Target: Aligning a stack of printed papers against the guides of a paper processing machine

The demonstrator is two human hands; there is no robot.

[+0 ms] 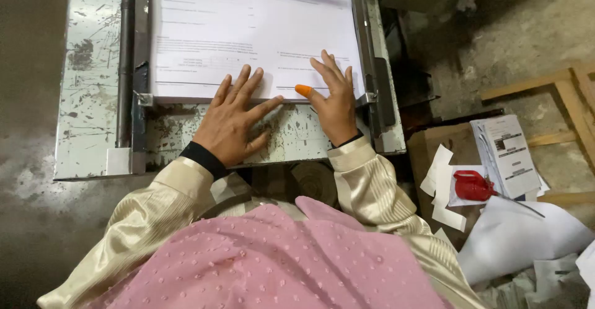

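Right now the person is squaring a stack of printed paper [248,36] on a worn metal table [93,67], whose painted top is scratched and chipped. Starting at the left of the frame, a long metal guide rail [127,61] is running down beside the stack, and the left edge of the paper is sitting against it.

Moving toward the middle, the left hand [232,123] is lying flat with its fingers spread, the fingertips resting on the near edge of the stack and the palm on the bare table just below it. The grip is open and pressing, not pinching anything.

Just to its right, the right hand [334,101] is also lying flat and spread on the near right part of the stack. Its thumb is wearing an orange rubber finger cover [303,90], pointing toward the left hand. A second metal rail [365,55] is bordering the stack on that side.

Further right, off the table, a cardboard box [434,145] is carrying loose paper slips [441,185], a red tool [472,186] and a bundle of printed sheets [505,154].

Judging from the flat hands, the step in hand is aligning and holding the stack down. The next move is likely calling for steady, even pressure, so that the top sheets are not sliding out of line.
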